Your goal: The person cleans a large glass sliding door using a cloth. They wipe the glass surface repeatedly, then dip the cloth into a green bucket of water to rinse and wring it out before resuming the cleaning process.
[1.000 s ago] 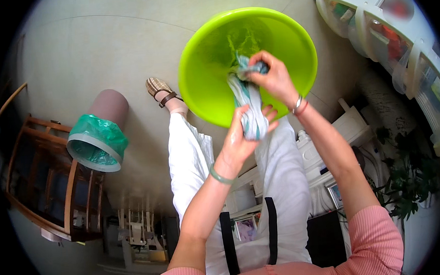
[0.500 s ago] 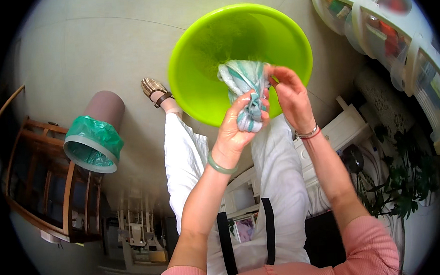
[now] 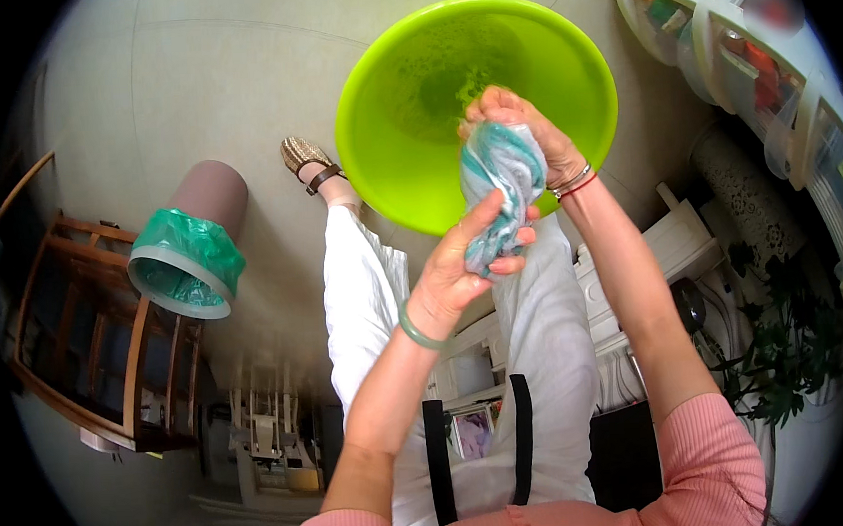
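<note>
Head view, looking down past the person's lap. A twisted teal-and-white striped cloth is held upright over the near rim of a round lime-green plastic basin standing on the pale tiled floor.

Left hand: closed around the lower end of the cloth, fingers wrapped across it, thumb up along its side; a green bangle sits on that wrist.

Right hand: clenched over the cloth's upper end, above the basin's inside; thin bracelets at the wrist. The 2 hands sit just beside each other on the cloth.

Basin interior looks wet; contents not clear.

Left of the legs: 1 brown cylindrical bin with a green plastic liner, well apart from the basin. 1 sandalled foot touches the basin's left edge.
</note>
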Available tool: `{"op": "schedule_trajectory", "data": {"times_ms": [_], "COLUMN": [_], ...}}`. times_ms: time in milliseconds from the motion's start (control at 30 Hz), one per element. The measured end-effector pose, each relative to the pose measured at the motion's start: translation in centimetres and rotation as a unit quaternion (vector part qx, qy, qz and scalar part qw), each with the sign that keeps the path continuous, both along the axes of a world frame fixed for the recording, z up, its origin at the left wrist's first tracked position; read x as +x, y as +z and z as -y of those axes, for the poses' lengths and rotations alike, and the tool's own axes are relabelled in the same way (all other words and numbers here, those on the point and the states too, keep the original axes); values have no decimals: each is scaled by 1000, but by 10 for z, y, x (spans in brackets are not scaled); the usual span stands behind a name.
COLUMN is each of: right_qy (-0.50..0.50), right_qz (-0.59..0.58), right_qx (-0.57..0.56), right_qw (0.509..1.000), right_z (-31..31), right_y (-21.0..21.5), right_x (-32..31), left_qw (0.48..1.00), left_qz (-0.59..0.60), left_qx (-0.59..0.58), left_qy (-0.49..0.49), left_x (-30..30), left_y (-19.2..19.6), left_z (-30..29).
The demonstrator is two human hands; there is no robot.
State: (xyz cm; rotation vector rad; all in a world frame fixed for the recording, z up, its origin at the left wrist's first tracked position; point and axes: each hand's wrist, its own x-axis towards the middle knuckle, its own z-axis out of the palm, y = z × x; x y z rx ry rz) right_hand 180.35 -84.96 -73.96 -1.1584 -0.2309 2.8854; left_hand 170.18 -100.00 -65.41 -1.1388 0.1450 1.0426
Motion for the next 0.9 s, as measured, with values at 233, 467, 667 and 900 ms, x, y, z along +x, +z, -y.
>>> {"op": "schedule_trajectory", "data": {"times_ms": [233, 467, 667, 900], "right_qy": [182, 278, 261, -47], "right_qz": [153, 279, 378, -113], "right_qx": [221, 508, 537, -104], "right_qw": [946, 766, 707, 987], "right_z": [-13, 10, 18, -17], "right_y": [6, -29, -59, 10], "right_x": [-26, -34, -33, 14], "left_qw": [869, 675, 524, 994], "left_qz": [-330, -586, -651, 22], "left_qx": [62, 57, 16, 86], "left_qy": [-365, -445, -549, -60], "left_x": [-23, 17, 18, -3], "left_y": [-3, -87, -92, 1], "left_z": [-34, -18, -36, -33]}}
